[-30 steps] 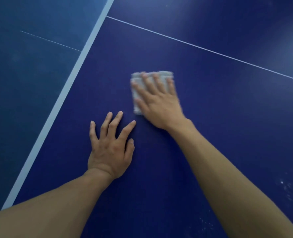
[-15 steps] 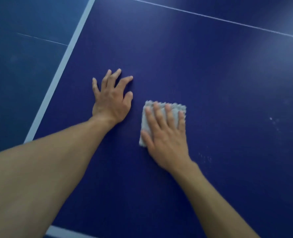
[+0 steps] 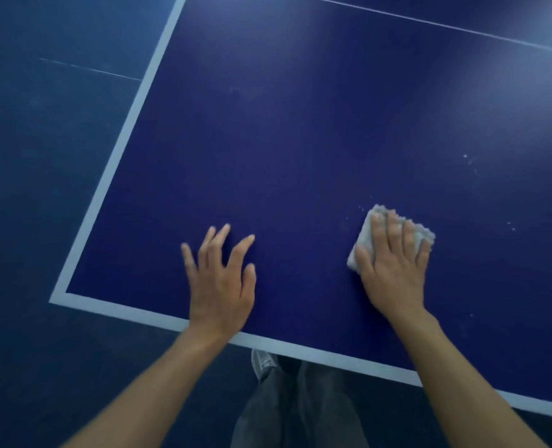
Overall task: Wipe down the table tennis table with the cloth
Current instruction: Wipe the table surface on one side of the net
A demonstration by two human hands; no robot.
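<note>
The dark blue table tennis table [image 3: 300, 140] fills most of the head view, edged with a pale line. A small folded grey cloth [image 3: 365, 240] lies flat on it at the right. My right hand [image 3: 394, 270] presses down on the cloth with fingers spread over it, covering most of it. My left hand [image 3: 221, 282] rests flat on the bare table near the front edge, fingers apart, holding nothing. White specks [image 3: 471, 163] dot the surface right of the cloth.
The table's near-left corner [image 3: 58, 299] and front edge [image 3: 332, 355] are in view, with blue floor [image 3: 42, 156] beyond. My legs in grey trousers and one shoe [image 3: 263, 363] stand below the front edge. A thin white centre line [image 3: 445, 27] crosses the far table.
Both hands have come back toward the front edge. The right hand has slid the cloth to the right, away from the left hand. The table's corner and my legs now show.
</note>
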